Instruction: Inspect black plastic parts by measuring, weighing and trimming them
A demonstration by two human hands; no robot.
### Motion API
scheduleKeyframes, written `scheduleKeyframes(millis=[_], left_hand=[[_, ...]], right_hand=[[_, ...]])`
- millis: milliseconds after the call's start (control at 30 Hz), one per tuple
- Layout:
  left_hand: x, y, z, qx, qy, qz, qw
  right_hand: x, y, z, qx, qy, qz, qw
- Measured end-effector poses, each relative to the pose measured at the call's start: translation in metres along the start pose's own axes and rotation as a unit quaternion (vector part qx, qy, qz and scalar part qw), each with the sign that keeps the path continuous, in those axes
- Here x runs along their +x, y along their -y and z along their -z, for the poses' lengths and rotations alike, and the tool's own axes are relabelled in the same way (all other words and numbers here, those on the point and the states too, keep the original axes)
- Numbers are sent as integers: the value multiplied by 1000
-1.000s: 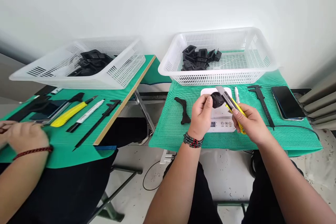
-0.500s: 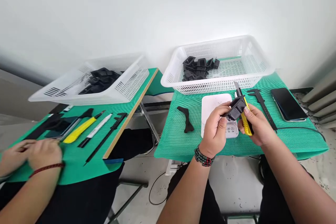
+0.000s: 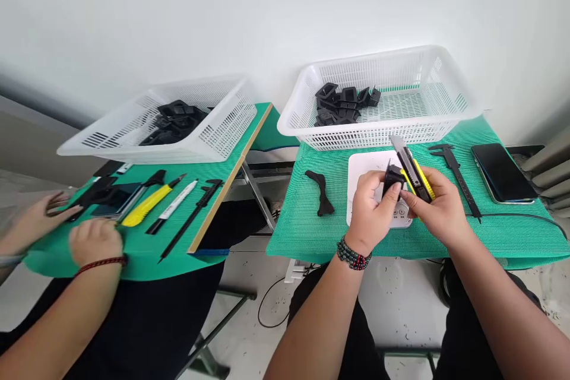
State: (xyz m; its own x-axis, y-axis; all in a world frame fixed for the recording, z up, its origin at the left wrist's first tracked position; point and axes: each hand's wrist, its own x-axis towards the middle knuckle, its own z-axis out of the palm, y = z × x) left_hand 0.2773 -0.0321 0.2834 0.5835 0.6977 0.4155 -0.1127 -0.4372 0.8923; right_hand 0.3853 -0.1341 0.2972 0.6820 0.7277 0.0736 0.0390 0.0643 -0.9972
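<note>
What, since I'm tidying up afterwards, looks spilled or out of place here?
Dark specks are scattered on the floor, looking like litter against its pale surface. Nothing else stands out: the knife has its blade out, but the right hand is holding it.

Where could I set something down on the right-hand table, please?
Bare cloth lies between the black strip and front edge; the basket is bare at right. It is crowded at the scale, by the left hand and right hand.

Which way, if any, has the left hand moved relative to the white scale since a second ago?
Yes: the left hand has shifted rightward across the white scale, and now hides its display.
</note>
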Motion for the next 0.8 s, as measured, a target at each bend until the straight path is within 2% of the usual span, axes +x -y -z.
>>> scheduleKeyframes(millis=[167,267,333,400,467,533,600,700,800], left_hand=[[10,6,12,29,-28,9,999],[14,2,23,41,-13,-11,999],[13,-7,28,37,26,-42,998],[8,-16,31,24,83,-95,992],[3,-22,30,11,115,-129,985],[1,-21,26,-15,112,-95,989],[1,-12,21,-75,78,-11,994],[6,2,14,-222,13,90,971],[9,6,12,-270,-31,123,955]], right_hand=[[-2,-1,4,-10,66,1,998],[0,1,12,-80,103,28,991],[4,1,19,-150,83,38,984],[10,0,26,-217,28,40,975],[15,0,32,-235,-7,25,972],[17,1,34,-187,4,-2,982],[15,5,32,-120,31,-9,992],[9,9,22,-76,78,15,994],[3,8,14,-82,117,30,989]])
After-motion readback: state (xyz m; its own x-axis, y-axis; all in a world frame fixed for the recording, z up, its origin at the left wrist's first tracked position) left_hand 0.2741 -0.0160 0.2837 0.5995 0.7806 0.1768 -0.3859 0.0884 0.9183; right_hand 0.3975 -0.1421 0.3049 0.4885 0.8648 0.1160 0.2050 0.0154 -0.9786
